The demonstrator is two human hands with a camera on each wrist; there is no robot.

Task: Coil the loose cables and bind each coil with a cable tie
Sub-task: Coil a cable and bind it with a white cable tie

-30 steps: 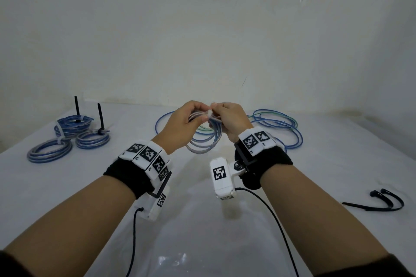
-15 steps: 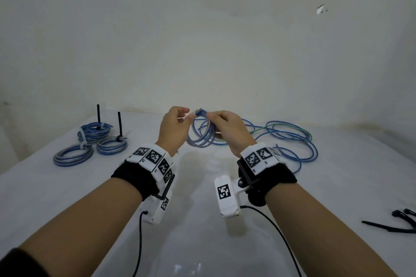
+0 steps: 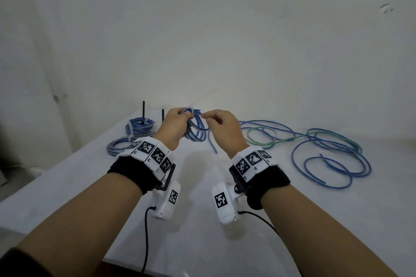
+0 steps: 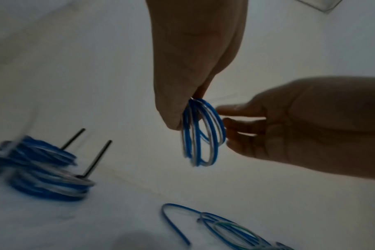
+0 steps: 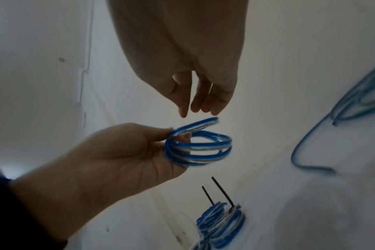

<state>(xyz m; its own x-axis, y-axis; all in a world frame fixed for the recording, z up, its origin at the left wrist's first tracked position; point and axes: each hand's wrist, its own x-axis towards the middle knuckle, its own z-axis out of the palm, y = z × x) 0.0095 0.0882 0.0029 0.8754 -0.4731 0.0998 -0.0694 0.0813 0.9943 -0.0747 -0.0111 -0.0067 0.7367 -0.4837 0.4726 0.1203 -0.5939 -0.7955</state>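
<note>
Both forearms reach out over a white table [image 3: 67, 186], each wrist carrying a black strap, a band of printed square markers and a white camera unit with a black lead trailing toward the near edge. Held in the air above the middle of the table is a small coil of blue-and-white cable [image 3: 196, 129], its loops hanging downward. The left hand [image 3: 174, 125] pinches the top of this coil between thumb and fingers; the left wrist view shows the loops gathered under the thumb. The right hand [image 3: 221, 129] sits just right of the coil with its fingers loosely curled. In the right wrist view its fingertips [image 5: 183, 111] point down just above the coil's upper strand without clear contact, while in the left wrist view they lie against the coil's side, so touch cannot be settled; the hand grips nothing. A pale thin strip rises from the top of the coil in the head view; its identity cannot be told. On the right part of the table lie loose blue cables [image 3: 326, 153] in wide untidy loops, one greenish strand among them. At the far left rest finished coils [image 3: 139, 126], bound, with two black tie tails [image 3: 143, 110] standing upright.
</note>
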